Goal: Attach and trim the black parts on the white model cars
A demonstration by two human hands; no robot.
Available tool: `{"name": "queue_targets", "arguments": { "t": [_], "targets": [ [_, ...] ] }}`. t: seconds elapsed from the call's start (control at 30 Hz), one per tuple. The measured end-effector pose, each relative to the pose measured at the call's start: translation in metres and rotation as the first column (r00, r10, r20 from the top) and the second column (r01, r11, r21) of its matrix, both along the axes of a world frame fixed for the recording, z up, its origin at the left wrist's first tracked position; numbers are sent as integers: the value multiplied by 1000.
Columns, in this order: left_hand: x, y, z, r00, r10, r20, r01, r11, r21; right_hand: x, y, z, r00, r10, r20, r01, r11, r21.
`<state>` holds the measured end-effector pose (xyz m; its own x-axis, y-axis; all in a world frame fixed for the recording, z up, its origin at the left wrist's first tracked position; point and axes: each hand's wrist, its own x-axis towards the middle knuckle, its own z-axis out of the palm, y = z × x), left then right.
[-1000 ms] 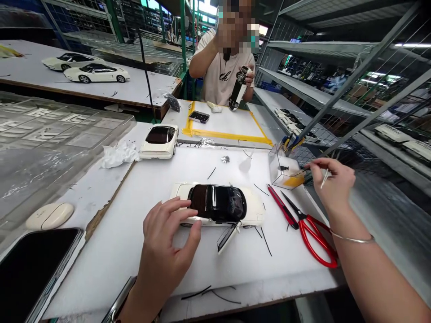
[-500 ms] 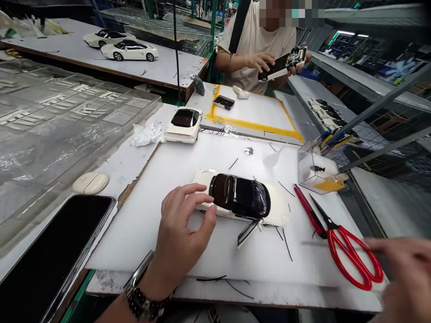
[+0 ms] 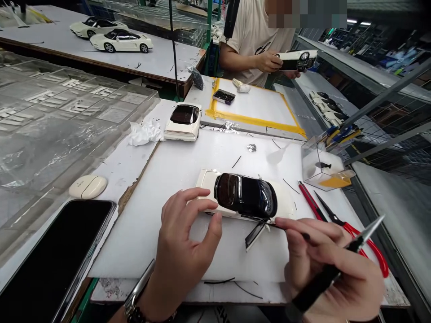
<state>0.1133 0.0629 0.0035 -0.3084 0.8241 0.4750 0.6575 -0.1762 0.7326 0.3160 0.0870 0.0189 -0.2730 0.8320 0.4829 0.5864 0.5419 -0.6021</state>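
Note:
A white model car (image 3: 249, 193) with a black roof lies on the white foam sheet (image 3: 141, 233), its near-side door (image 3: 256, 234) swung out. My left hand (image 3: 188, 237) is at the car's rear end, thumb and fingers curved and apart, with nothing between them. A black-handled tool with a pointed silver tip (image 3: 370, 231) is gripped in my right hand (image 3: 340, 264), its tip pointing up and away to the right. That hand's index finger reaches to the front of the open door. A thin dark piece shows at its fingertips, too small to name.
Red-handled scissors (image 3: 377, 253) and a red cutter (image 3: 311, 199) lie at the right, before a clear tool box (image 3: 318, 166). Another white model car (image 3: 183, 121) stands behind. At left are a phone (image 3: 57, 260) and clear trays (image 3: 60, 134). A co-worker opposite holds a model car (image 3: 296, 60).
My right hand has come in from the right edge to the car's open door, with the black-handled tool in it. The left hand stays by the rear. The co-worker has turned their model car.

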Motion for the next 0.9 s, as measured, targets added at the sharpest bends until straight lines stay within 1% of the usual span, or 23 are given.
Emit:
{"name": "queue_targets", "arguments": {
  "t": [0.07,0.1,0.17,0.23,0.27,0.33,0.5,0.6,0.67,0.77,0.83,0.87,0.9],
  "targets": [
    [0,-2,0,1000,-12,-2,12,1000,7,-8,10,-8,985,-123,-120,141,978,153],
    [0,-2,1,1000,-19,0,19,1000,10,-12,15,-13,974,-137,-181,177,957,231],
    [1,-2,2,999,-38,3,38,999,13,-19,25,-21,964,-85,-253,175,917,358],
    [1,-2,4,999,-52,3,52,998,19,-23,33,-26,962,-30,-271,153,882,446],
    [1,-2,4,998,-55,2,55,998,23,-23,35,-27,963,-19,-269,146,875,462],
    [1,-2,5,998,-55,-1,55,998,31,-22,37,-27,966,-27,-256,143,882,449],
    [1,-1,3,998,-65,-16,66,997,41,-20,33,-26,964,-45,-263,163,881,445],
    [2,2,3,994,-99,-56,102,994,49,-19,31,-28,963,-51,-263,167,883,439],
    [4,3,3,984,-147,-104,152,988,41,-18,32,-29,967,-53,-248,160,887,432],
    [8,4,-1,941,-265,-212,267,964,-20,-18,35,-26,969,-31,-245,141,884,445],
    [11,5,-6,894,-338,-296,324,941,-94,-17,33,-19,953,-10,-304,168,852,496],
    [11,6,-9,875,-349,-336,326,937,-126,-16,29,-14,937,-15,-348,201,839,505],
    [11,7,-12,870,-327,-369,295,945,-142,-13,25,-8,925,-37,-378,235,838,492]
  ]
}}
